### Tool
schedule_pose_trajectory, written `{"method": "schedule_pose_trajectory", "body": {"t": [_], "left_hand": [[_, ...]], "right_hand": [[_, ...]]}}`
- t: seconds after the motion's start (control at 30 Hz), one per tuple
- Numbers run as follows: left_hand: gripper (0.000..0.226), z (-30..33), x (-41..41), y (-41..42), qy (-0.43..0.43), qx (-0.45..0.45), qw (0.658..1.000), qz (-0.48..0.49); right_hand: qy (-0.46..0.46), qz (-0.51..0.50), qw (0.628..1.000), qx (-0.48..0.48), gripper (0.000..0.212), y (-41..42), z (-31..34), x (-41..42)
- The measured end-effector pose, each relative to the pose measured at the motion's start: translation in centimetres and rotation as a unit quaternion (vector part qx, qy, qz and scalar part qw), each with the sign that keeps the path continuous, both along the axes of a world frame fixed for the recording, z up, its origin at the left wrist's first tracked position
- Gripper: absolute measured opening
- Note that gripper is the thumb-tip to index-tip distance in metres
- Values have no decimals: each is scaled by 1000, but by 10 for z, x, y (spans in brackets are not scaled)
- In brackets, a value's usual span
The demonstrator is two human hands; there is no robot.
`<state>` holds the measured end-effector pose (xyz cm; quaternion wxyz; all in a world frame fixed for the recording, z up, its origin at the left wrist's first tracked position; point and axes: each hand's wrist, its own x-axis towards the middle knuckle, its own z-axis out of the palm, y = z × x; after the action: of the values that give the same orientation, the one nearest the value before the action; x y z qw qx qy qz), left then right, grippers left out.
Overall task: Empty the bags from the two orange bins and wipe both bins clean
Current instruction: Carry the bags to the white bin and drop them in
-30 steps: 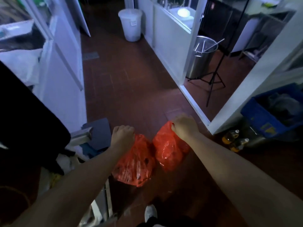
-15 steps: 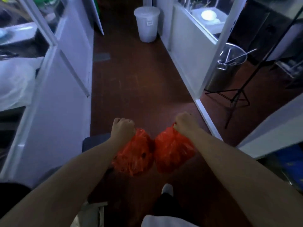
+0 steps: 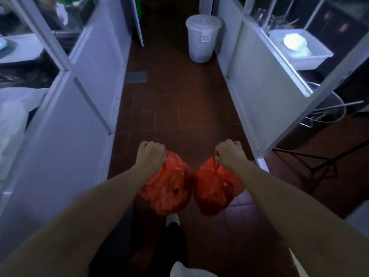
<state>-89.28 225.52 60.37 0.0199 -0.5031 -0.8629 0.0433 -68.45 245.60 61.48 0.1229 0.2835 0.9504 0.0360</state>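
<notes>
Left hand (image 3: 150, 155) fisted round the gathered neck of the left bag (image 3: 166, 188); right hand (image 3: 229, 154) likewise grips the right bag (image 3: 214, 189). Both bags hang long axis vertical, necks up, bulging bottoms down — thin crinkled glossy orange-red plastic, sides touching, above the brown tiled floor (image 3: 175, 108). White lidded bucket (image 3: 202, 38) well ahead — smooth, tapered, round.

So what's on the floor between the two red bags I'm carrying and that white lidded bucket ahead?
Head view: only bare brown floor tile between the red bags and the white bucket; a floor drain grate lies off left.
</notes>
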Motion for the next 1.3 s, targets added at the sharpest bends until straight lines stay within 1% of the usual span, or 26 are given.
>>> {"method": "schedule_pose_trajectory", "body": {"t": [0.1, 0.17, 0.23, 0.3, 0.4, 0.57, 0.7, 0.9, 1.07, 1.17, 1.3], "left_hand": [[20, 6, -59, 54, -24, -11, 1000, -4], [20, 12, -101, 91, 1, -6, 999, -34], [20, 21, -145, 131, -2, -9, 999, -39], [22, 27, -186, 169, -11, -12, 999, -33], [23, 29, -248, 232, -2, -9, 999, -31], [23, 19, -346, 336, -8, -30, 1000, -5], [22, 23, -419, 409, -20, -49, 998, 27], [20, 43, -533, 519, -16, -38, 999, 36], [21, 36, -631, 611, -29, -28, 998, 42], [20, 26, -693, 665, -45, -20, 998, 30], [19, 26, -766, 733, -73, -30, 997, -7]], "right_hand": [[2, -32, 999, -23, 26, 55, 6, -58], [6, -35, 999, -7, 24, 95, 10, -99], [19, -49, 999, -7, 23, 135, 18, -139], [27, -61, 998, -14, 23, 172, 26, -177], [50, -64, 997, -17, 22, 237, 29, -238], [76, -64, 994, -36, 23, 347, 15, -341], [87, -58, 992, -67, 20, 431, 11, -423], [81, -53, 993, -65, 17, 547, 28, -539], [66, -62, 994, -52, 22, 634, 16, -636], [58, -79, 994, -44, 24, 683, 10, -691], [60, -109, 991, -58, 24, 738, 13, -758]]}}
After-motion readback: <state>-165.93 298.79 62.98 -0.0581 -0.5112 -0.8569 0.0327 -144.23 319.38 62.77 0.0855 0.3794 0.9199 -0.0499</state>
